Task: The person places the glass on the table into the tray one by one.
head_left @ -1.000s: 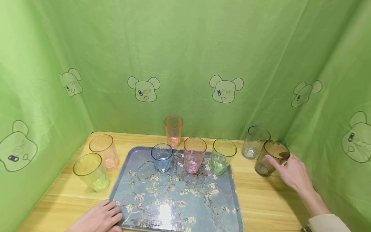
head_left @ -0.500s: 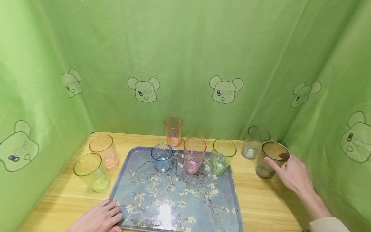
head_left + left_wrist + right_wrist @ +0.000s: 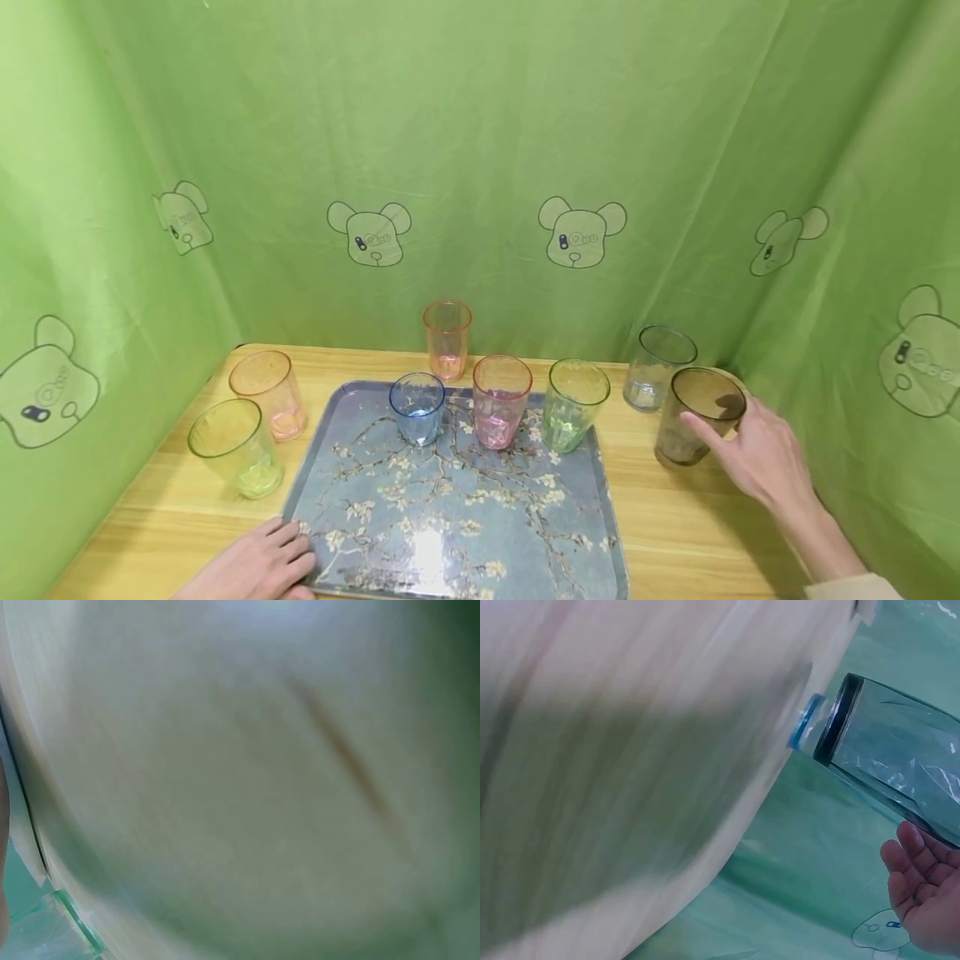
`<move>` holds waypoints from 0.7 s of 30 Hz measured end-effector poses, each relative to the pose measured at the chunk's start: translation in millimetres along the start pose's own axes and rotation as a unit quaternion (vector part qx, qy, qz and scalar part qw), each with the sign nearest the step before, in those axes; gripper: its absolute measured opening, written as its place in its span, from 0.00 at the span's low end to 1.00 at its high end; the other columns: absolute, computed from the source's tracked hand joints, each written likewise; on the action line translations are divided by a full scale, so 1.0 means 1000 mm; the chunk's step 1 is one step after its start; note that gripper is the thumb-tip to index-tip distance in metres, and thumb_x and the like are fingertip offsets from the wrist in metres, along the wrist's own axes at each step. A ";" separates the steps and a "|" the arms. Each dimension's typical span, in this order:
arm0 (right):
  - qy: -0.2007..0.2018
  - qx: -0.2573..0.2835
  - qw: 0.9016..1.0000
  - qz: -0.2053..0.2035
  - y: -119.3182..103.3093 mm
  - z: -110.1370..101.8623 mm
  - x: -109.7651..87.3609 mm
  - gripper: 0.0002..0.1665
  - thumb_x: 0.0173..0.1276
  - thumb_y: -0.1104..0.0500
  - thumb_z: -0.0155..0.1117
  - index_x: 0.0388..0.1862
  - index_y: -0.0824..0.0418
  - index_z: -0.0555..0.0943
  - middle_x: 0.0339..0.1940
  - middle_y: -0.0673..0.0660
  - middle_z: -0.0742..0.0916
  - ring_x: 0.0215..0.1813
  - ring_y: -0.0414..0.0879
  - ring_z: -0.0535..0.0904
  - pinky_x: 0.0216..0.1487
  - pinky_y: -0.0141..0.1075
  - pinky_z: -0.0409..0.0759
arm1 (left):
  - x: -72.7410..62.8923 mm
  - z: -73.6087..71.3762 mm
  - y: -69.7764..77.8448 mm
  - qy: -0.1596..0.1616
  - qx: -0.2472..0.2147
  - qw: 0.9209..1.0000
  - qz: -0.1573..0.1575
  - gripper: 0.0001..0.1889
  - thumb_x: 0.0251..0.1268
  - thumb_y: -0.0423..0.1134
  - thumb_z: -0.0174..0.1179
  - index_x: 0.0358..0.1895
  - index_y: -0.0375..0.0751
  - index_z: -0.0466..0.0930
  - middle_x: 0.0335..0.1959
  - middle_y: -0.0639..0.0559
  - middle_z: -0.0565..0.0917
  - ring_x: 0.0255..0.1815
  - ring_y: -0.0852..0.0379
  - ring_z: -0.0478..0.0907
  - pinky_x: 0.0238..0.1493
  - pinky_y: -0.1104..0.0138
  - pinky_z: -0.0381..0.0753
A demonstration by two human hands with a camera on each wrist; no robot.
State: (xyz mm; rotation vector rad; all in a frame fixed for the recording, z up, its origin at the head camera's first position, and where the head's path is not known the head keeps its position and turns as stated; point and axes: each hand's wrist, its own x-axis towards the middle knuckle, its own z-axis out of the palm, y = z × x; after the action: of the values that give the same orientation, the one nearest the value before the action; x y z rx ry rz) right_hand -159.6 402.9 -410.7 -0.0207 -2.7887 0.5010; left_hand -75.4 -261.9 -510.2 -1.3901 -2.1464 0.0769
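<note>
At the right of the head view, my right hand (image 3: 768, 458) grips a smoky brown glass (image 3: 678, 437), thumb along its near side and fingers behind it. The glass stands upright, low over the wood. In the right wrist view, bent fingertips (image 3: 911, 840) lie against the side of this dark see-through glass (image 3: 900, 750). My left hand (image 3: 258, 562) rests at the front left corner of a blue-grey blossom-patterned tray (image 3: 450, 500), fingers relaxed. On the tray's back part stand a blue glass (image 3: 418, 417), a pink glass (image 3: 501, 408) and a green glass (image 3: 573, 408).
A clear grey glass (image 3: 660, 367) stands just behind the brown one. Left of the tray are a yellow-green glass (image 3: 243, 454) and an orange glass (image 3: 273, 400). Behind the tray stands an orange-red glass (image 3: 447, 342). Green curtains (image 3: 480, 150) enclose the wooden table (image 3: 667, 533).
The right hand and the brown glass have shifted slightly toward the front and left, a little away from the grey glass. The left hand stays at the tray corner.
</note>
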 end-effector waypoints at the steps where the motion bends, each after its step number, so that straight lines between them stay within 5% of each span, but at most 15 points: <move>1: 0.002 -0.001 1.000 -0.003 -0.002 -0.001 -0.001 0.56 0.73 0.31 0.63 0.78 0.75 0.63 0.32 0.64 0.82 0.35 0.59 0.79 0.38 0.59 0.76 | 0.000 0.000 0.000 0.001 0.000 1.000 0.000 0.21 0.83 0.61 0.46 0.28 0.58 0.69 0.28 0.66 0.72 0.31 0.65 0.65 0.38 0.72 0.59; 9: -0.004 -0.001 1.000 -0.019 -0.019 -0.004 -0.007 0.59 0.73 0.32 0.63 0.73 0.84 0.64 0.51 0.83 0.81 0.55 0.84 0.75 0.55 0.77 0.71 | 0.000 0.000 0.001 -0.003 -0.005 1.000 -0.005 0.20 0.82 0.61 0.48 0.29 0.58 0.69 0.29 0.66 0.73 0.32 0.66 0.66 0.39 0.72 0.60; 14: 0.005 0.001 0.999 -0.040 -0.028 -0.007 -0.010 0.55 0.71 0.34 0.66 0.72 0.81 0.67 0.62 0.85 0.78 0.57 0.84 0.75 0.55 0.76 0.71 | 0.001 -0.001 0.001 -0.002 -0.005 1.000 -0.007 0.20 0.81 0.62 0.49 0.29 0.58 0.69 0.29 0.66 0.73 0.32 0.66 0.66 0.39 0.72 0.60; 21: 0.019 0.003 0.997 -0.070 -0.042 -0.011 -0.018 0.50 0.69 0.35 0.70 0.65 0.79 0.75 0.56 0.83 0.82 0.56 0.80 0.77 0.55 0.73 0.72 | 0.001 -0.001 0.001 0.001 -0.007 1.000 -0.007 0.20 0.82 0.61 0.49 0.29 0.58 0.69 0.28 0.66 0.72 0.31 0.66 0.65 0.38 0.73 0.59</move>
State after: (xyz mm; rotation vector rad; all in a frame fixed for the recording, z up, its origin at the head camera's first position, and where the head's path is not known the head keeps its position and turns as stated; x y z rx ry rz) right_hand -137.7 365.6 -392.1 0.1637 -2.7268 0.4688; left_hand -73.9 -261.1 -509.5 -1.3825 -2.1582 0.0540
